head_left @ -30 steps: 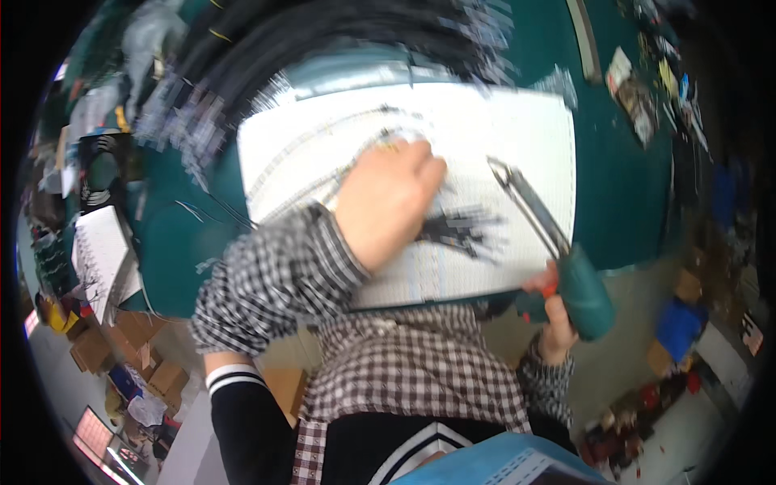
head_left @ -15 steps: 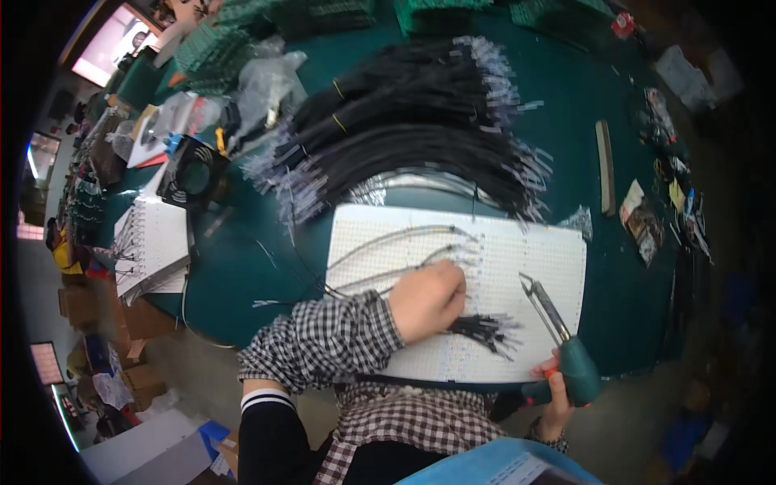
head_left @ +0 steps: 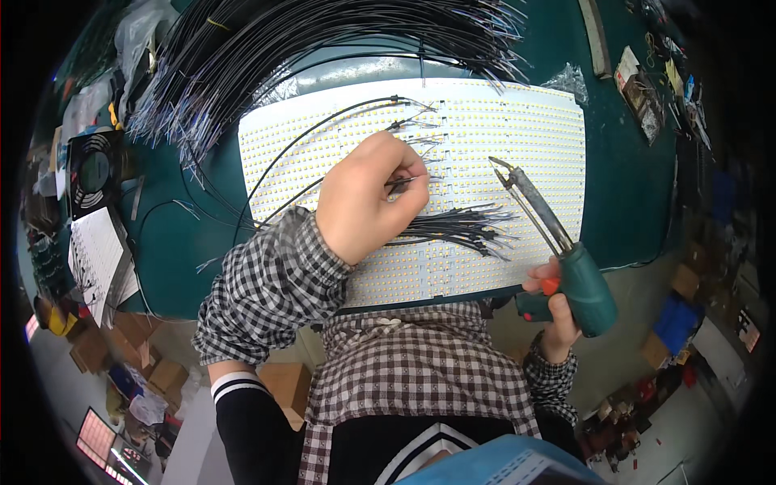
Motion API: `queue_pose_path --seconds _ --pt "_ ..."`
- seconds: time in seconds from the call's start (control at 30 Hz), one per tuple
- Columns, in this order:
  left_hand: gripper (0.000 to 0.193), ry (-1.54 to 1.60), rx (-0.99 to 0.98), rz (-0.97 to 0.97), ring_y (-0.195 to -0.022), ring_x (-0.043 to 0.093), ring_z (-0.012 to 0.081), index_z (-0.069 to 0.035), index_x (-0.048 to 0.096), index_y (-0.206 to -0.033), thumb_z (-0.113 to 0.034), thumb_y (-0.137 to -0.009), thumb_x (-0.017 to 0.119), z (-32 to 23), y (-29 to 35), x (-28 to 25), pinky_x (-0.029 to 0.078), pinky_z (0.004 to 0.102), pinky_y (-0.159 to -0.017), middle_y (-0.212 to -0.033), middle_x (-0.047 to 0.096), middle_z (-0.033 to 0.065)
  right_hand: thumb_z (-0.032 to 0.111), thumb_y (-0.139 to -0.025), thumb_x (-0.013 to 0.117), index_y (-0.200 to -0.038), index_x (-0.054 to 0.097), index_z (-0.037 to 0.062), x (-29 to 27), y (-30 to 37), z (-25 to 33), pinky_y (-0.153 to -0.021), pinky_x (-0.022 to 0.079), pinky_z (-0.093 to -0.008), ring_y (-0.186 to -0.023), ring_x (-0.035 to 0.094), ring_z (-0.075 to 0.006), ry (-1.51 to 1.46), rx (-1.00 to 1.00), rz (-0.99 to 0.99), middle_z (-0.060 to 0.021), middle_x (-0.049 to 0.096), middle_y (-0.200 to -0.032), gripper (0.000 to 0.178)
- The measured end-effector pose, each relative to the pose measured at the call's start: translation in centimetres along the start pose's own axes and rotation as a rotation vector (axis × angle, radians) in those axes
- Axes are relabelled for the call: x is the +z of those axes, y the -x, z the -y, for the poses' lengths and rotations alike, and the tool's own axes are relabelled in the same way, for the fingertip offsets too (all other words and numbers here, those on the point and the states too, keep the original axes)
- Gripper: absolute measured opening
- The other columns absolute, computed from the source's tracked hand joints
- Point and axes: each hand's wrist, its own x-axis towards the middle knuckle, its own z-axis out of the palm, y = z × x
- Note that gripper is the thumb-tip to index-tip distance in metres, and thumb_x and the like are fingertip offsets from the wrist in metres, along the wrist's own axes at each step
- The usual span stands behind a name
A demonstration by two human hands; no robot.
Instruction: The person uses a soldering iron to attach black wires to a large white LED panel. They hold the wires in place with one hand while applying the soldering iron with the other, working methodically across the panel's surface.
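A white LED board with rows of small yellow chips lies on the green table in front of me. Over its middle, my left hand is closed in a pinch, with the end of a thin black cable between thumb and fingers. My right hand grips a green soldering gun by the board's lower right edge. The gun's metal tip points up and left above the board, apart from the left hand. Beside the left hand, a bundle of black cables with stripped ends rests on the board.
A thick pile of long black cables lies beyond the board. At the left are a black fan and a spiral notebook. Plastic-wrapped bits and a flat bar lie at the right.
The view has tilted down, so the board appears higher and larger. My left hand has turned, showing its thumb and finger pinch. The soldering gun's tip is slightly farther left over the board.
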Motion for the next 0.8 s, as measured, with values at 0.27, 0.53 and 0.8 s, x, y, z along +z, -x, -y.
queue_pose_path --seconds 0.27,0.53,0.8 --pt "0.011 -0.206 0.048 0.041 -0.069 0.062 0.0197 -0.003 0.064 -0.087 -0.003 -0.081 0.074 -0.2 -0.3 -0.1 0.049 0.0305 -0.061 -0.082 0.061 0.0091 0.042 -0.092 0.066 -0.133 0.056 -0.0087 0.1 -0.1 0.7 -0.074 0.06 -0.0381 -0.086 0.072 -0.0282 0.045 0.05 0.012 -0.0207 0.069 -0.109 0.066" --pt "0.01 -0.056 0.074 0.035 -0.066 0.056 0.0174 -0.002 0.063 -0.085 -0.001 -0.081 0.072 -0.1 -0.6 0.3 0.045 0.0291 -0.058 -0.08 0.057 0.0075 0.042 -0.092 0.066 -0.135 0.055 -0.0094 0.0 0.0 1.2 -0.077 0.059 -0.0394 -0.087 0.071 -0.0283 0.056 0.131 0.036 -0.0209 0.07 -0.11 0.067" --pt "0.01 0.027 0.036 0.044 -0.067 0.055 0.0159 -0.001 0.063 -0.086 -0.001 -0.081 0.072 0.2 -0.9 0.3 0.044 0.0278 -0.058 -0.08 0.057 0.007 0.04 -0.092 0.07 -0.133 0.056 -0.01 -1.3 0.3 -0.6 -0.082 0.055 -0.0412 -0.091 0.066 -0.0254 0.055 0.071 0.125 -0.017 0.067 -0.102 0.066"
